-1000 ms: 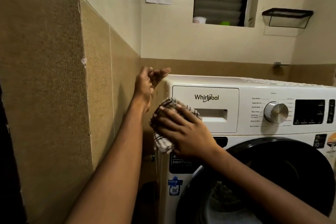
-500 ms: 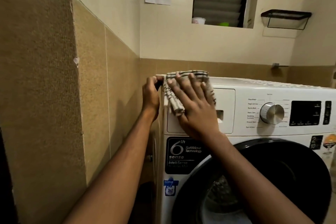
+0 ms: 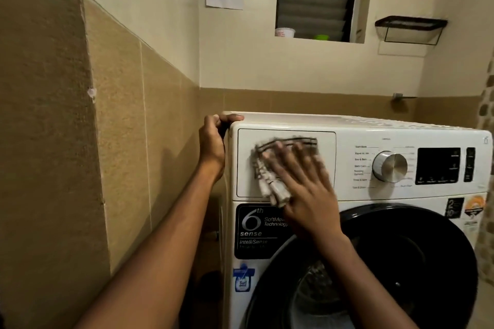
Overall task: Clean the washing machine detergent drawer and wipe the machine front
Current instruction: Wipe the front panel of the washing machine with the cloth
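A white front-loading washing machine [image 3: 401, 131] fills the right half of the view. Its detergent drawer [image 3: 246, 168] sits closed at the upper left of the front. My right hand [image 3: 307, 189] presses a checked cloth [image 3: 270, 184] flat against the drawer face with straight, spread fingers; the hand and cloth are motion-blurred. My left hand [image 3: 213, 141] grips the machine's top left corner, thumb over the top edge and fingers curled round the side.
A silver dial [image 3: 390, 167] and a dark display [image 3: 438, 165] lie right of the drawer. The dark round door [image 3: 417, 270] is below. A tan tiled wall [image 3: 120, 128] stands close on the left. A black wire shelf [image 3: 410, 27] hangs above right.
My right hand slid the cloth from the machine's top left edge down and right across the drawer face. My left hand stays on the corner it took hold of a second ago.
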{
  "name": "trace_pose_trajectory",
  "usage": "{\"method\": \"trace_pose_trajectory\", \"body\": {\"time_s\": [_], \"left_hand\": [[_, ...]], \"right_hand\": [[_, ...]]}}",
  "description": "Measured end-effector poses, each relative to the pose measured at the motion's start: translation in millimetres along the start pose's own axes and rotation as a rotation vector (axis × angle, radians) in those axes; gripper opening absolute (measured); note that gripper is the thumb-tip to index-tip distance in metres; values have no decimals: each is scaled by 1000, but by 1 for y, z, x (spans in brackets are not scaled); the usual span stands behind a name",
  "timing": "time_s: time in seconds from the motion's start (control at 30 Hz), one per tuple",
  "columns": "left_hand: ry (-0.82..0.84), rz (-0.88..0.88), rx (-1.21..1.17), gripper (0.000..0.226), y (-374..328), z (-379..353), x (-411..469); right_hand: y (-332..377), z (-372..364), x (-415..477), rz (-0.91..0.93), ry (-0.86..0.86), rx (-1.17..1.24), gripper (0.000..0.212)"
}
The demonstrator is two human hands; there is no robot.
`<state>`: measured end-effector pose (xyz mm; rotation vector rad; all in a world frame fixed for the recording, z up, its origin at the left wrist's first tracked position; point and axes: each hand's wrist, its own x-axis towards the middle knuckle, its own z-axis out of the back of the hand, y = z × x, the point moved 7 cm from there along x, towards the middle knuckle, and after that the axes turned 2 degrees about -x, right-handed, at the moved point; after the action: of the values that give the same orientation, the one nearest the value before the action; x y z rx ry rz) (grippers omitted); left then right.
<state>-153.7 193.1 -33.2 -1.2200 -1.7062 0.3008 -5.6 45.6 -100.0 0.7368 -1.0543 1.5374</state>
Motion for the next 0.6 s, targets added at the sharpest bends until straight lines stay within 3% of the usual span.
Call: {"method": "trace_pose_trajectory", "body": {"time_s": [0.07, 0.1, 0.13, 0.17, 0.27, 0.3, 0.33, 0.43, 0.47, 0.5, 0.53, 0.6], "left_hand": [[1, 12, -13, 53, 0, 0, 0], [4, 26, -45, 54, 2, -1, -1], [8, 41, -88, 56, 3, -2, -1], [10, 51, -123, 57, 4, -3, -1], [0, 53, -165, 59, 5, -4, -1], [-5, 44, -162, 60, 5, -3, -1], [-6, 36, -157, 61, 5, -4, -1], [-20, 6, -121, 60, 7, 0, 0], [-20, -3, -115, 60, 7, 0, -1], [-18, -7, -115, 59, 8, 0, 0], [-10, -2, -118, 58, 9, 0, 0], [17, 10, -134, 53, 11, -3, 0]], "right_hand": [[-33, 3, -4, -491, -77, 136, 67], [-37, 1, -4, -671, -96, 215, 68], [-31, 1, 0, -723, -104, 266, 69], [-16, 3, 7, -635, -103, 256, 70], [35, -3, 6, 37, -29, 46, 63], [32, -3, 2, 110, -29, 18, 62], [19, -1, 0, 50, -53, 24, 62], [-33, 0, -3, -588, -159, 266, 67], [-36, -1, -1, -725, -166, 335, 69], [-30, 0, 4, -748, -149, 359, 71], [-16, 3, 12, -635, -124, 322, 73], [21, 1, 14, -137, -37, 141, 70]]}}
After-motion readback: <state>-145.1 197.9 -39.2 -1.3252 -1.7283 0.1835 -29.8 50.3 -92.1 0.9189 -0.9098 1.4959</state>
